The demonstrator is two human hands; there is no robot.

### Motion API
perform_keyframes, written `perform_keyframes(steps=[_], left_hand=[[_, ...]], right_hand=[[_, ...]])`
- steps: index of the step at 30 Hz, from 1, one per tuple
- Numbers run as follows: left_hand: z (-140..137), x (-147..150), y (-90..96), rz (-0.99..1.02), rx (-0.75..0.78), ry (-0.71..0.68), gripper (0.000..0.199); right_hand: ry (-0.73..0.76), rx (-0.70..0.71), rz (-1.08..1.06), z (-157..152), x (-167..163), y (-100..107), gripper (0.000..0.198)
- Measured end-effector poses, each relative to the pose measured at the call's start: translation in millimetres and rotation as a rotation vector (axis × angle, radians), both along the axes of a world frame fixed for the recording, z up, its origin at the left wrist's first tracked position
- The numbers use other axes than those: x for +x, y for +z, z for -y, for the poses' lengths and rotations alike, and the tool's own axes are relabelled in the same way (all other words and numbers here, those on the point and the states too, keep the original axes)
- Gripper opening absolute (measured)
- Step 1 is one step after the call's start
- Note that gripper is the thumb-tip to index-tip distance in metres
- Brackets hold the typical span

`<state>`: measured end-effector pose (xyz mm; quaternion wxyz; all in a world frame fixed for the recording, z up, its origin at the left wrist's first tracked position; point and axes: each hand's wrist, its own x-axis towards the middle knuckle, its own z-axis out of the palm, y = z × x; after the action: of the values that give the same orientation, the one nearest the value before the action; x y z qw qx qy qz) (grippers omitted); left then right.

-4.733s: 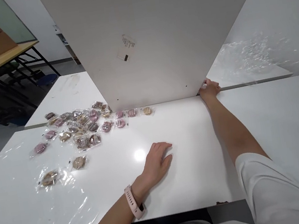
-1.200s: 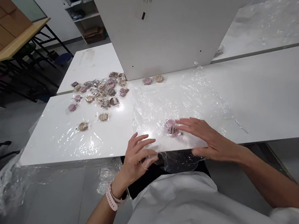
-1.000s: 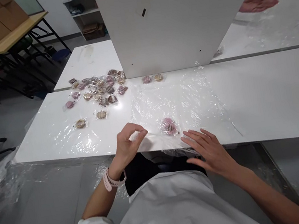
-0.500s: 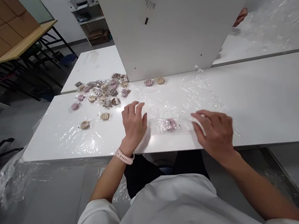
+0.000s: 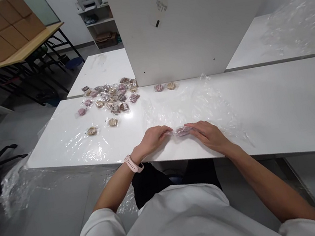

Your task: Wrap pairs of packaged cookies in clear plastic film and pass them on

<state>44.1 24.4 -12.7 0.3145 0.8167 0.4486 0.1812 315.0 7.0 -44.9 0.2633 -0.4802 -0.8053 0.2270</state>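
Observation:
Between my two hands, close to the table's front edge, is a pinkish-purple cookie-like piece in a clear wrapper (image 5: pixel 182 131). My left hand (image 5: pixel 155 139), with a pale pink band on its wrist, pinches the left end of the wrapper. My right hand (image 5: pixel 208 134) grips its right end. Beneath and beyond the hands lies a crinkled sheet of clear plastic film (image 5: pixel 185 105). A wrapped purple piece (image 5: pixel 159 88) and a wrapped tan piece (image 5: pixel 171 86) lie side by side at the film's far edge.
Several wrapped pieces (image 5: pixel 112 95) are heaped on the white table (image 5: pixel 282 110) to the left, with a tan one (image 5: pixel 112 122) lying nearer. A tall white panel (image 5: pixel 190 25) stands behind. More film (image 5: pixel 18 192) hangs off the left edge. Crumpled plastic (image 5: pixel 295 28) lies beyond the panel.
Both hands have come together and closed on the wrapper's two ends; before, they were apart and open beside it. The piece is now tilted up. A person's hand behind the panel has gone from view.

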Motion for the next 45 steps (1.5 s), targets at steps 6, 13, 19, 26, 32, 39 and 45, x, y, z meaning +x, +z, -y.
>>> perform_keyframes(steps=[6,13,19,26,32,39,45], left_hand=[[-4,13,14.3,-0.094,-0.229,0.108,0.019],[26,12,7.7,-0.281,0.466,-0.037,0.029],[18,2,-15.7,-0.232,0.309,-0.026,0.029],[-32,26,-2.5,-0.336,0.116,0.275,0.023],[-15,-6,-9.4,0.037,0.290,0.638,0.057],[5,-42,3.4,0.839,-0.597,0.796,0.063],[-12,2,0.8,1.001,-0.672,0.707,0.023]], right_hand=[[-0.110,-0.196,0.034,2,-9,13,0.048],[0.055,0.347,0.207,22,-4,7,0.044],[0.033,0.286,0.138,24,-7,-9,0.037],[-0.340,0.069,0.273,-34,-22,4,0.024],[-0.092,0.470,0.222,-20,-28,-6,0.030],[0.029,0.351,0.192,-15,-27,-23,0.041],[0.033,0.405,0.192,-16,-29,-22,0.040]])
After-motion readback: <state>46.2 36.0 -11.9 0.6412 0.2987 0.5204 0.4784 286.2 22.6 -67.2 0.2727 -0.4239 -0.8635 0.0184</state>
